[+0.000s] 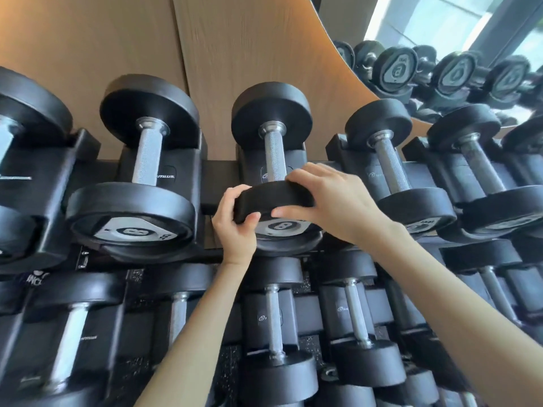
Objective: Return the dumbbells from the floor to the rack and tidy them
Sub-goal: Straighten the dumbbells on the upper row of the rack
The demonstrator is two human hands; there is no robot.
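Observation:
A black dumbbell marked 8 lies in a cradle on the top tier of the rack, its knurled steel handle pointing away from me. Both hands grip its near head. My left hand wraps the head's left edge, thumb on the front face. My right hand covers the head's top right, thumb pressed on the face near the number. A matching 8 dumbbell rests in the cradle to the left.
More dumbbells fill the top tier to the right and far left. The lower tier holds several dumbbells. A wooden wall panel stands behind the rack; a mirror at upper right reflects dumbbells.

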